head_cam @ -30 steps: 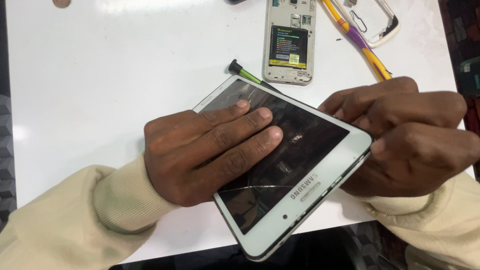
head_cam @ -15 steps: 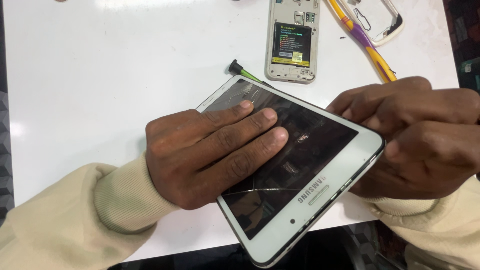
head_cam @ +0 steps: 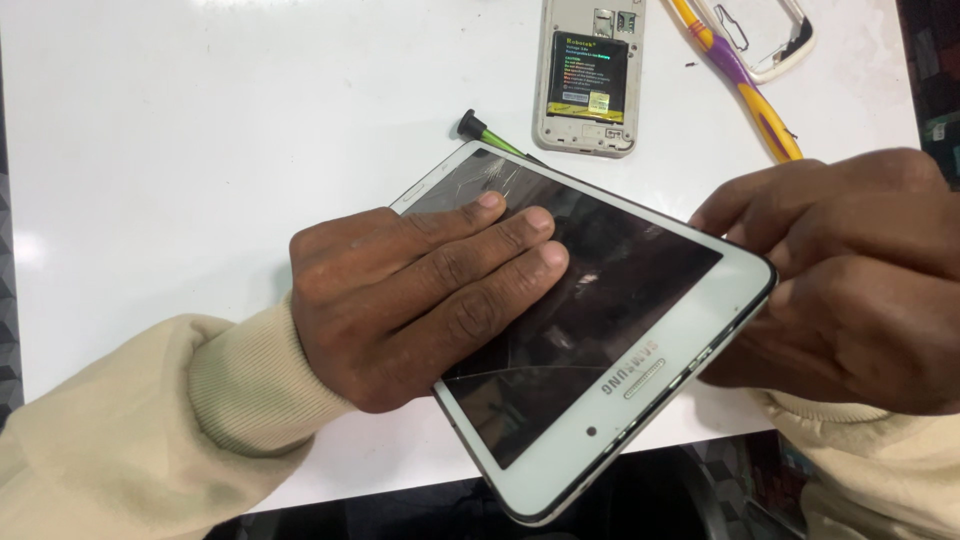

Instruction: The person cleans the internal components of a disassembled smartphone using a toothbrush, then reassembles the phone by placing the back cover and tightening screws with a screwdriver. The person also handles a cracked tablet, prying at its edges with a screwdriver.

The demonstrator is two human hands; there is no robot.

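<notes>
White-framed tablet point(head_cam: 600, 330) lay tilted on the white surface point(head_cam: 200, 150), glass cracked | left hand point(head_cam: 420, 290) pressed flat on screen, fingers together | right hand point(head_cam: 850, 280) gripped its edge | likely stiff, light, fragile; best held by frame | opened phone point(head_cam: 588, 75), yellow-purple tool point(head_cam: 740, 80) nearby.

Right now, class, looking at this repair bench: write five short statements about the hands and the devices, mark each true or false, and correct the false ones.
1. The left hand lies flat on the tablet screen. True.
2. The tablet's glass is unbroken. False: cracks show near its top corner and lower screen.
3. The right hand is at the tablet's right edge. True.
4. The small phone has its back cover on. False: its battery is exposed.
5. The toothbrush lies under the tablet. False: it lies apart, near the phone.
</notes>
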